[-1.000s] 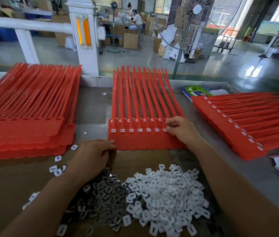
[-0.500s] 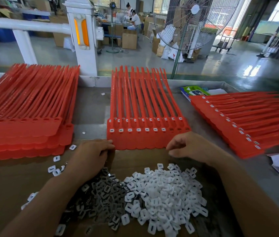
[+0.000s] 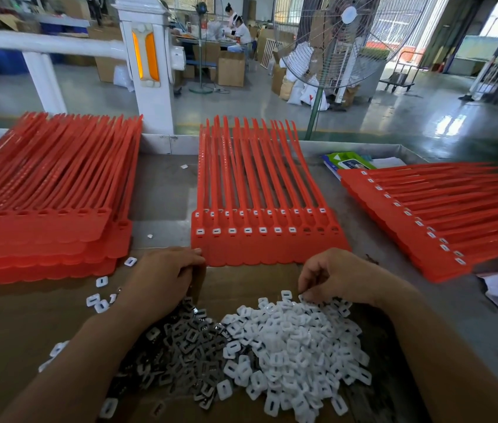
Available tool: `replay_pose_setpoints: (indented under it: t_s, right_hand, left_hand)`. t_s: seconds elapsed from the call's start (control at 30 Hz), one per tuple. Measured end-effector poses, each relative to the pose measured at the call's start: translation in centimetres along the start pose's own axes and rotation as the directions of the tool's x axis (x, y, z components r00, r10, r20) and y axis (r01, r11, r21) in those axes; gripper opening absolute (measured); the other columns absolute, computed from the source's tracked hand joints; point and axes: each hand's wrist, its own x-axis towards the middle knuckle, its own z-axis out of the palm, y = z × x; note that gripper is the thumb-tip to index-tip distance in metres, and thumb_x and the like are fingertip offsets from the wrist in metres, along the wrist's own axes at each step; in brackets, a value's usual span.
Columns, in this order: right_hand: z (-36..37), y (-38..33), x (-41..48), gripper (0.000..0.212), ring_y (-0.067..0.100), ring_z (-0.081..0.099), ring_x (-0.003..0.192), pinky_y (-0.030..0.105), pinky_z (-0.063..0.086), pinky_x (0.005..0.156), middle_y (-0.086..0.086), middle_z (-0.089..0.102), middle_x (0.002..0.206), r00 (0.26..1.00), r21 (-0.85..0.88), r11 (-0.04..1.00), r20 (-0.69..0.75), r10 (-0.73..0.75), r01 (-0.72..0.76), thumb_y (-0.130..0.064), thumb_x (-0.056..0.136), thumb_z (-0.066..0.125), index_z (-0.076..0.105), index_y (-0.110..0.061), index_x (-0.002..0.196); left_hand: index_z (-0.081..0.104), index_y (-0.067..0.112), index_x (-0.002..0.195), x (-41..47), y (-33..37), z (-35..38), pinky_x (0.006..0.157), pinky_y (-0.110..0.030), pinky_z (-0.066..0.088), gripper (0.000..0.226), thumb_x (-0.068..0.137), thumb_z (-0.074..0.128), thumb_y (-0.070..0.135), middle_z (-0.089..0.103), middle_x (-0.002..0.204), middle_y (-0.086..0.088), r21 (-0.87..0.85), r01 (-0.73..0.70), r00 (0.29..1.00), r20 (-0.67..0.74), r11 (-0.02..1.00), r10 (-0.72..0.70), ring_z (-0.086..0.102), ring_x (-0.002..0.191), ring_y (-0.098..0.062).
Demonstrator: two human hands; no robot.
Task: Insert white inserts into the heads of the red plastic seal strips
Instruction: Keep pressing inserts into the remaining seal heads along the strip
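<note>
My right hand (image 3: 342,276) pinches white square plastic inserts (image 3: 287,346) at 6 o'clock. Left hand (image 3: 165,276), relaxed, touches red plastic seal strips (image 3: 266,242).

I see a big fan (image 3: 350,32) behind the surface (image 3: 162,190), a white post (image 3: 147,96) to its left, a green packet (image 3: 346,161) on the right, and boxes (image 3: 230,71) on the floor.

A joined row of red strips (image 3: 259,248) lies flat mid-table (image 3: 165,190), tails toward the far edge. Seven heads from the left hold white inserts (image 3: 287,346); the three at the right are empty. The left stack (image 3: 43,227) shows empty heads, the right stack (image 3: 424,227) filled ones. Loose inserts are heaped by the near edge, with a few strays toward the left.
</note>
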Motion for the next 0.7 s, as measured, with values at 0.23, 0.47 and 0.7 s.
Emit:
replay_pose_setpoints:
  t_s: [0.23, 0.47, 0.7]
  right_hand:
    - [0.0, 0.2, -0.2, 0.014, -0.006, 0.056, 0.062, 0.014, 0.046, 0.064, -0.016, 0.064, 0.065, 0.999, -0.047, 0.999, -0.039, 0.011, -0.013, -0.016, 0.079, 0.069, 0.063, -0.026, 0.071]
    - [-0.1, 0.8, 0.3, 0.015, 0.003, 0.061, 0.054, 0.012, 0.042, 0.047, -0.004, 0.067, 0.059, 0.969, 0.288, 0.957, -0.224, 0.101, -0.033, -0.003, 0.087, 0.057, 0.055, -0.013, 0.076]
    - [-0.2, 1.0, 0.2, 0.019, 0.005, 0.063, 0.056, 0.016, 0.050, 0.053, 0.004, 0.062, 0.069, 0.951, 0.376, 0.926, -0.279, 0.130, -0.016, 0.008, 0.079, 0.063, 0.058, -0.010, 0.078]
  left_hand:
    - [0.067, 0.013, 0.108, 0.1, 0.1, 0.0, 0.091, -0.006, 0.023, 0.032, 0.085, 0.050, -0.001, 0.060, 0.122, 0.002, 0.005, -0.004, 1.000, 0.006, 1.000, 0.004, 0.053, 0.114, -0.011]
    - [0.067, 0.012, 0.108, 0.2, 0.2, -0.1, 0.091, -0.006, 0.023, 0.031, 0.085, 0.050, -0.001, 0.060, 0.122, 0.001, -0.003, -0.004, 1.000, 0.012, 1.000, 0.004, 0.053, 0.114, -0.011]
    - [0.068, 0.012, 0.106, 0.1, 0.0, 0.0, 0.093, -0.008, 0.025, 0.031, 0.084, 0.051, -0.002, 0.061, 0.120, 0.000, -0.002, -0.004, 1.000, 0.020, 1.000, 0.004, 0.055, 0.112, -0.011]
